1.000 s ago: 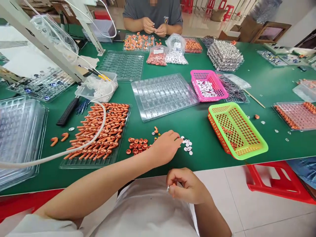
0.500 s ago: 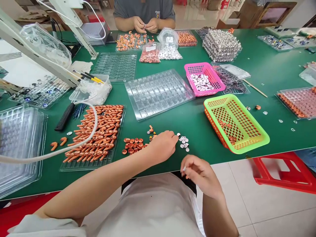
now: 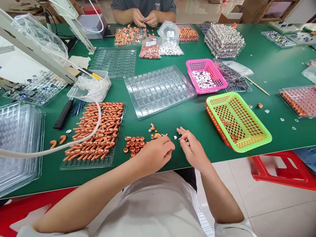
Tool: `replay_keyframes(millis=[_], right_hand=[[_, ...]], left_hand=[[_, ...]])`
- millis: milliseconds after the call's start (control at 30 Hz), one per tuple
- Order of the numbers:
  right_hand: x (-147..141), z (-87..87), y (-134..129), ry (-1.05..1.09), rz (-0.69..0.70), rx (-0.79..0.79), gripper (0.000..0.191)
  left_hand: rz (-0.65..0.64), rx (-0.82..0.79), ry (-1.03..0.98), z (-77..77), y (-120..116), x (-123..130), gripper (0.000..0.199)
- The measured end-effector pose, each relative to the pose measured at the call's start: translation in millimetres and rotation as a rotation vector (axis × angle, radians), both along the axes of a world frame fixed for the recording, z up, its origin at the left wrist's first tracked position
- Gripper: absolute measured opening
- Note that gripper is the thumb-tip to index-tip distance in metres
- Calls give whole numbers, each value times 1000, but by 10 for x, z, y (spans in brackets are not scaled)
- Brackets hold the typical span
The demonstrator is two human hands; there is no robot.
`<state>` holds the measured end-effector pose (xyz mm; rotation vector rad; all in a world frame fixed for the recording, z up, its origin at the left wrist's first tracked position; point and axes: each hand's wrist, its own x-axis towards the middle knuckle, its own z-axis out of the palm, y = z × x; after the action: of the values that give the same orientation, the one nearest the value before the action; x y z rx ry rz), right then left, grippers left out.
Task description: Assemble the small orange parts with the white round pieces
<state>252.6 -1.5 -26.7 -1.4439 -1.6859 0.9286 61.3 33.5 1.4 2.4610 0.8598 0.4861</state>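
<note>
My left hand (image 3: 158, 152) is over the table near its front edge, fingers curled together; what they hold, if anything, is hidden. Just left of it lie small orange cups (image 3: 134, 144), and beyond its knuckles are a few orange hook-shaped parts (image 3: 152, 127). My right hand (image 3: 193, 149) faces it, thumb and fingers pinching a small white piece (image 3: 180, 138). A lone white disc (image 3: 175, 137) rests on the table between both hands. My right hand mostly covers the other small discs.
At left, a clear tray (image 3: 91, 165) carries rows of orange curved parts. Empty-looking clear tray (image 3: 160, 90) lies ahead. To the right are a green basket (image 3: 265, 138) with orange cups and a pink basket (image 3: 223, 80) with white discs. A co-worker's hands (image 3: 145, 18) work opposite.
My right hand has moved up and left from the table edge to the white discs. My left hand has drawn back slightly toward me and left, away from the discs.
</note>
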Motion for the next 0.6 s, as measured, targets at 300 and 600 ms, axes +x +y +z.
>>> replay_keyframes(millis=[300,600], right_hand=[[-217,43,-208,54,118,-42,10],[-438,76,-411,253,-42,106,13]], left_hand=[[381,-300,-416,-5,-260,-375,11],[479,-550,-562,-90,-386,-492,8]])
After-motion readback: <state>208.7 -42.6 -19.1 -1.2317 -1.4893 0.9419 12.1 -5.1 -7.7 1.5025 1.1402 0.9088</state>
